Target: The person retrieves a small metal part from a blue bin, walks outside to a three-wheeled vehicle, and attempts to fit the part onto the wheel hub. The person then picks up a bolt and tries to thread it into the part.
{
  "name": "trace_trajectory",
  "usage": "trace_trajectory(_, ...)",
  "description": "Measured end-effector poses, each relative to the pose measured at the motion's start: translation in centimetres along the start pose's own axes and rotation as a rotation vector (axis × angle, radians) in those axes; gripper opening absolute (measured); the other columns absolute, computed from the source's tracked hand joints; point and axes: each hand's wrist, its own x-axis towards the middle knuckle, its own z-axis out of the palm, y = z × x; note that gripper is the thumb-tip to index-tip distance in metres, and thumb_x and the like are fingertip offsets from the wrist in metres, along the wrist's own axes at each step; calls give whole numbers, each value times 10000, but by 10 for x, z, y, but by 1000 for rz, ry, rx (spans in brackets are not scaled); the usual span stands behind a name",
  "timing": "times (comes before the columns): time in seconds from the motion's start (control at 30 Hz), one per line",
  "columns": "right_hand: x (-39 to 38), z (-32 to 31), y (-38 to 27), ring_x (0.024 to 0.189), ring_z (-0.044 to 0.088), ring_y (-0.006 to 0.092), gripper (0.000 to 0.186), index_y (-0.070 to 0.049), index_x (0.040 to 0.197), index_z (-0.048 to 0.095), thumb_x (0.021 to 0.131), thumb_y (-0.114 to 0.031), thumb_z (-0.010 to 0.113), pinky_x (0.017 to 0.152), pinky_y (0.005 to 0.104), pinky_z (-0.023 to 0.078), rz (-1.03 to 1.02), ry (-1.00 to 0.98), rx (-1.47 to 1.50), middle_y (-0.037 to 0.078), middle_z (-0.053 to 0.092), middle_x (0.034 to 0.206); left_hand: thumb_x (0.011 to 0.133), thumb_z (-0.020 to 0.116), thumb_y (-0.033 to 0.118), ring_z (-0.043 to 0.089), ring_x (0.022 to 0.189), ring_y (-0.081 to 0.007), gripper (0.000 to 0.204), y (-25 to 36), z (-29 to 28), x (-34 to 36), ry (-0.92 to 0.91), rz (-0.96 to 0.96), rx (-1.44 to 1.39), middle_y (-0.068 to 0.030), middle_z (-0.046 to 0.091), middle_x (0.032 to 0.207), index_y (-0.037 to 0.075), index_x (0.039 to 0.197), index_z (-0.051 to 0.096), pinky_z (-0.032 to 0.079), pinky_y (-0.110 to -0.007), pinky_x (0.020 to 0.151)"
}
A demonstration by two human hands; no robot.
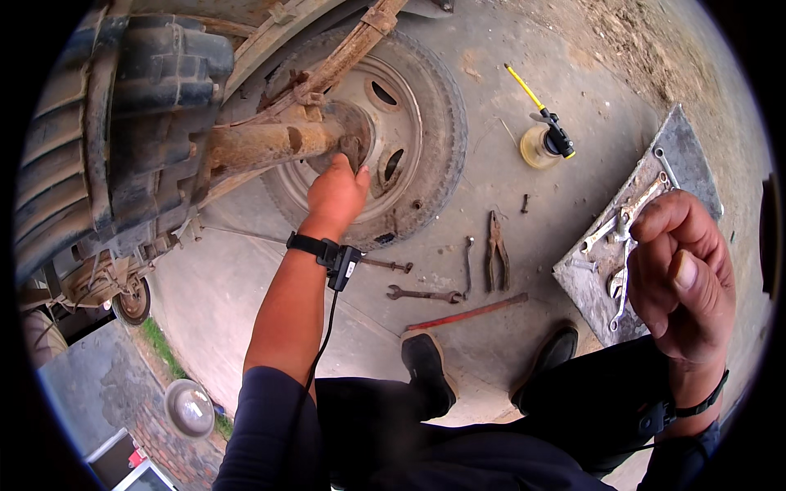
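Note:
My left hand point(337, 196) reaches up to the rusty axle point(270, 143), where it meets the inner side of a wheel point(430, 123). Its fingers are bent and close against a dark rusty part point(350, 147) by the hub; what lies between them is hidden. My right hand point(688, 270) is raised on the right, with its fingers curled in and the thumb laid toward them. Whether a small thing sits in that closed hand does not show. Behind it, several wrenches point(602, 236) lie on a grey metal sheet point(675, 139).
On the concrete lie pliers point(496, 254), an open-ended wrench point(426, 295), a bent rod point(468, 266), a bolt point(389, 264) and a red bar point(467, 313). A spray bottle point(540, 147) with a yellow nozzle stands farther off. My shoes point(426, 372) are close below the tools.

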Motion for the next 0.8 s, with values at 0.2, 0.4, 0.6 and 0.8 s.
trace_trajectory(0.2, -13, -11, -6, 394, 340, 30, 433, 101, 1156, 541, 926, -253, 640, 377, 181, 293, -21, 51, 24, -16, 464, 597, 957, 562, 404, 664, 914, -457, 448, -1, 6, -1, 54, -24, -64, -286, 683, 963, -28, 1064, 511, 520, -528, 810)
trace_trajectory(0.4, -12, -9, -8, 407, 365, 33, 410, 99, 1166, 547, 932, -225, 637, 391, 176, 313, -28, 17, 51, -12, 470, 610, 965, 533, 418, 628, 976, -494, 486, 7, 20, -2, 100, -103, -322, -332, 656, 1011, -63, 1036, 539, 497, -524, 859)
trace_trajectory(0.6, -10, -9, -6, 425, 392, 31, 391, 105, 1180, 546, 936, -187, 635, 410, 169, 342, -4, -27, 98, -11, 484, 637, 989, 476, 418, 604, 1019, -514, 515, 19, 37, 1, 150, -241, -538, -355, 640, 1038, -89, 1028, 563, 468, -523, 905)
trace_trajectory(0.8, -3, -8, -1, 431, 403, 32, 388, 108, 1181, 545, 937, -181, 630, 420, 166, 344, 11, -31, 105, -10, 484, 638, 998, 497, 395, 617, 981, -500, 478, 21, 28, -4, 112, -198, -348, -337, 648, 993, -80, 1007, 549, 483, -515, 860)
